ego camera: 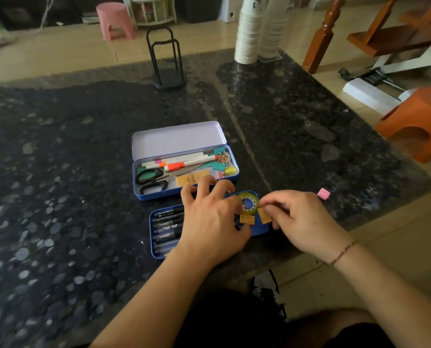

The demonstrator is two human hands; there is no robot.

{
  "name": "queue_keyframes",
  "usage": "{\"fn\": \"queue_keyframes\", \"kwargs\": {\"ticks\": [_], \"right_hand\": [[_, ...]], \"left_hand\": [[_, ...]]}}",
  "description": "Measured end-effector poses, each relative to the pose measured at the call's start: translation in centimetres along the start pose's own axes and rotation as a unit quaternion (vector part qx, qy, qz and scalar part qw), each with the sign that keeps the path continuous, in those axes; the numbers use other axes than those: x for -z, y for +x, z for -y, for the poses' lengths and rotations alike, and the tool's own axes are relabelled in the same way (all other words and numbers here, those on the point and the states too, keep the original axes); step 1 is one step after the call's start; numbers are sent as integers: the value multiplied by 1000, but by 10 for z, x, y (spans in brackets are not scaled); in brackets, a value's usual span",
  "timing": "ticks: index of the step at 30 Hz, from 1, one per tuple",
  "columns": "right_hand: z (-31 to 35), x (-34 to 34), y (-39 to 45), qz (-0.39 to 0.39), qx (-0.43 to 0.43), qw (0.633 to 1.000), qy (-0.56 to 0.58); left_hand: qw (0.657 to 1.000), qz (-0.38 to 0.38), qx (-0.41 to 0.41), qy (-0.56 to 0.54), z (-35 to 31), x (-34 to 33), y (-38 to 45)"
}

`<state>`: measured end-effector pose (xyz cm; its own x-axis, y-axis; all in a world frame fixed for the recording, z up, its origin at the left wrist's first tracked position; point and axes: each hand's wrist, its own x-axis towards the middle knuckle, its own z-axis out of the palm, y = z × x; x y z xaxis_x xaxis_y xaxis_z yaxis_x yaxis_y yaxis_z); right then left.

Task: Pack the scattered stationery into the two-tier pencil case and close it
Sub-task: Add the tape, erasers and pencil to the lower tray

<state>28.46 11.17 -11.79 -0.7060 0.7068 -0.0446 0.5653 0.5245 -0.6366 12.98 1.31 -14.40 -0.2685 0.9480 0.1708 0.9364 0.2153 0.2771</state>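
Pinching a yellow eraser [263, 215], the right hand [301, 221] lowers it into the tray's [259, 231] right end. The left hand [210, 222], fingers spread, steadies the tape roll [248, 203] beside it.

The blue case [184, 169] lies open, lid [176, 139] back, holding markers [176, 160], scissors [151, 180], clips [224, 163] and yellow erasers [191, 179]. Just beside it, the tray [159, 247] holds black pens [166, 227], tape [248, 203] and two erasers [247, 219]. A pink eraser [323, 193] lies apart.

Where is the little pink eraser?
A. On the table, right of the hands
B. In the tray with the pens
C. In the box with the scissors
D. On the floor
A: the pink eraser lies alone on the dark table, just beyond the right hand, outside both blue compartments.
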Motion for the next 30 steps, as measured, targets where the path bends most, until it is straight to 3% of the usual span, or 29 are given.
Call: {"fn": "queue_keyframes", "kwargs": {"ticks": [16, 19, 22, 24, 26, 30], "right_hand": [[-5, -14, 9, 29, 26, 997, -71], [-7, -1, 8, -25, 17, 997, -76], [-32, 28, 8, -109, -55, 976, -179], [-50, 42, 6, -69, -154, 959, -227], [-62, 44, 3, -38, -219, 954, -203], [-67, 40, 2, -71, -194, 969, -139]], "left_hand": [[999, 16, -18, 27, -3, 0, 6], [1000, 12, -18, 23, -2, -2, 6], [1000, 10, -19, 5, 0, -4, 5], [1000, 4, -21, -9, 0, -6, 4], [1000, 0, -24, -14, -1, -7, 3], [999, 2, -33, -20, -3, -7, 5]]}}
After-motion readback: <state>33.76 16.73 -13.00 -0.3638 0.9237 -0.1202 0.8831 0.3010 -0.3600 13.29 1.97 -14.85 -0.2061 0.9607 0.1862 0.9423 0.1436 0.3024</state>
